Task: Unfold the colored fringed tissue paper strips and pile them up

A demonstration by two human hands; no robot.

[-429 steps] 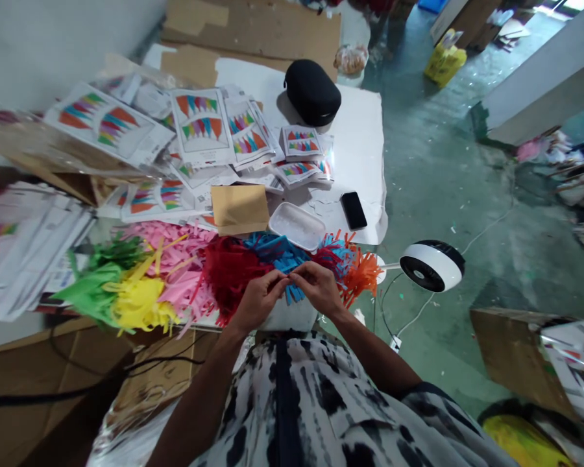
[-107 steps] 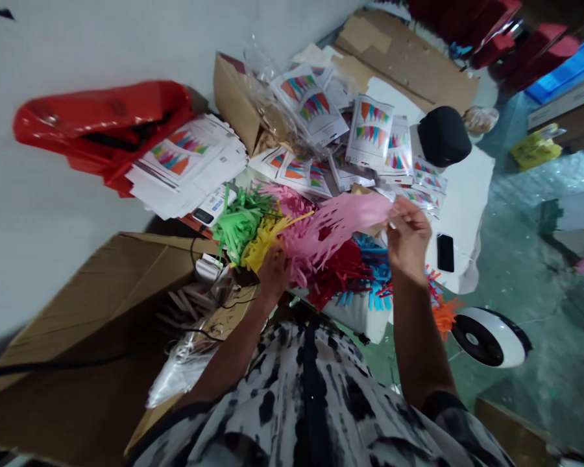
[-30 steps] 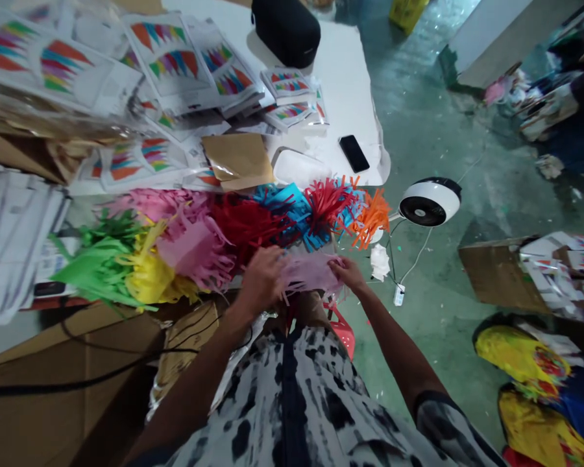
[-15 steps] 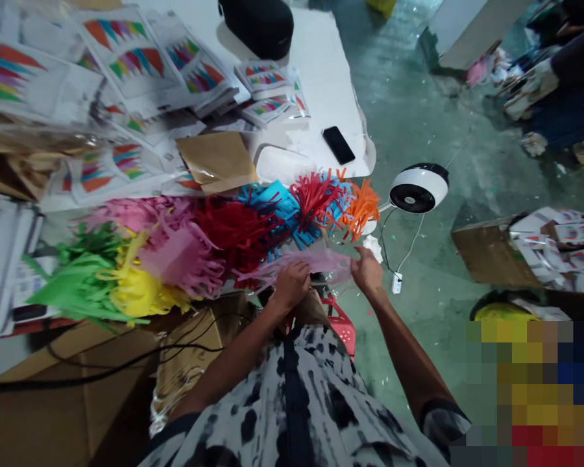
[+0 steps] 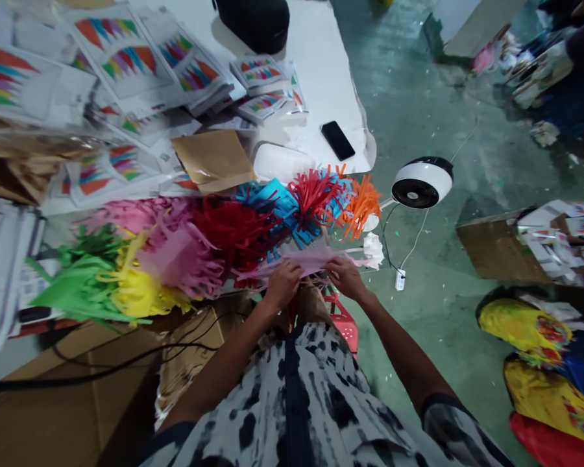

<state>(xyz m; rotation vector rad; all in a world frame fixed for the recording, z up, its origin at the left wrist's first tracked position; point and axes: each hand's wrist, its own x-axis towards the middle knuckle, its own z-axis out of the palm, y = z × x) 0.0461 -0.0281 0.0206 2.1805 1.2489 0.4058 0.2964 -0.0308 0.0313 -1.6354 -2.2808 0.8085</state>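
Pale pink paper fringe (image 5: pixel 304 261)

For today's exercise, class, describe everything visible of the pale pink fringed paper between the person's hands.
The pale pink fringed paper is a thin, slightly translucent-looking sheet with narrow cut strips. It lies nearly horizontal, held between the person's bare left hand and right hand. Its strips trail leftward, beside the red paper fringes, though contact there cannot be told.

The hands (image 5: pixel 282 285) (image 5: pixel 345 277) hide part of the pink paper fringe (image 5: pixel 306 261); the top edge cuts the black case (image 5: pixel 252 23).
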